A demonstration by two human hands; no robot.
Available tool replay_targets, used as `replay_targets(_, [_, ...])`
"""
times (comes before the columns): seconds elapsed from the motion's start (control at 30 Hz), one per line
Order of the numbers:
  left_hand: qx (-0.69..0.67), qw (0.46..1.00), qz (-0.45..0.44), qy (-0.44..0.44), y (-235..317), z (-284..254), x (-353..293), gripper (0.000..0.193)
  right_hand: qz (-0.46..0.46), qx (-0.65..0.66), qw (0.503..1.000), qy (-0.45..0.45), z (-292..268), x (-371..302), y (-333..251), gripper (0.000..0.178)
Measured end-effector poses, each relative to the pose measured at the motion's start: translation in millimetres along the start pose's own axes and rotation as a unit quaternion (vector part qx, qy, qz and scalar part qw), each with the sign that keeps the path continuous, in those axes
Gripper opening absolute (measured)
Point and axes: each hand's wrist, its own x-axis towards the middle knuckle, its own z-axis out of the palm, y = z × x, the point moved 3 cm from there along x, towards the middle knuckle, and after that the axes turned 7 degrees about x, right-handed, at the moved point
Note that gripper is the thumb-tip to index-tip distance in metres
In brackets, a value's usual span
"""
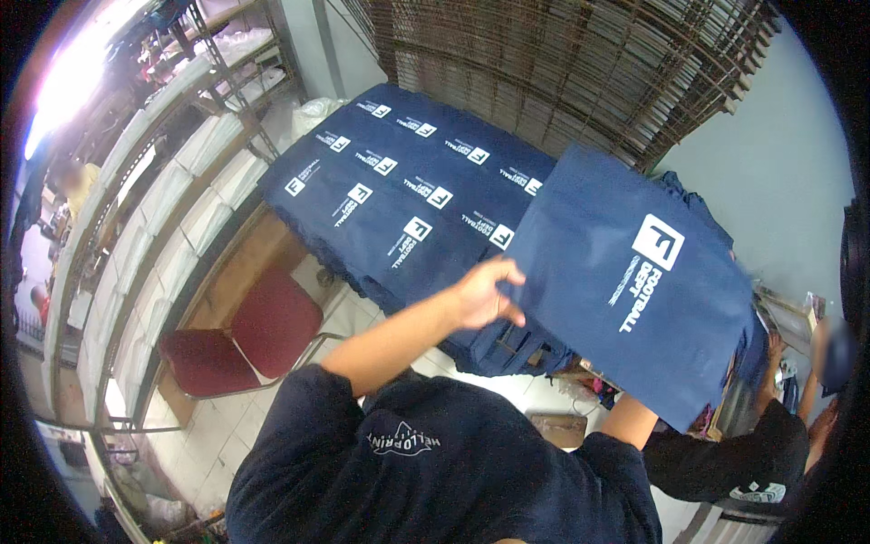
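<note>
A large navy fabric piece (pixel 625 272) with a white square logo and lettering is held up in front of me on the right. Beside its left edge is my left hand (pixel 489 295), thumb and fingers spread; whether the fingertips touch the cloth is unclear. My right forearm (pixel 632 421) reaches up beneath the piece's lower edge, which hides that hand. Behind and to the left, several similar navy printed pieces (pixel 381 195) lie overlapping in rows across a wide surface, their white logos facing up.
Stacked wire racks (pixel 553 63) stand at the back. Long shelves with white stacks (pixel 163 199) line the left, with a dark red chair (pixel 276 322) before them. At right, a co-worker in a dark shirt (pixel 734 458) stands close. A small brown box (pixel 559 429) sits low ahead.
</note>
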Motion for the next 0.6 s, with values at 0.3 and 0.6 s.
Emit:
replay_targets(0.3, [0.309,0.948,0.001,-0.078,98.1,15.4,38.5,0.064,-0.018,0.136,0.990,0.026,-13.0,-79.2,59.0,0.094])
replay_targets(0.6, [0.360,0.930,0.058,-0.045,131.8,-23.9,28.1,0.065,-0.075,0.051,0.913,0.397,-89.9,-74.5,53.2,0.041])
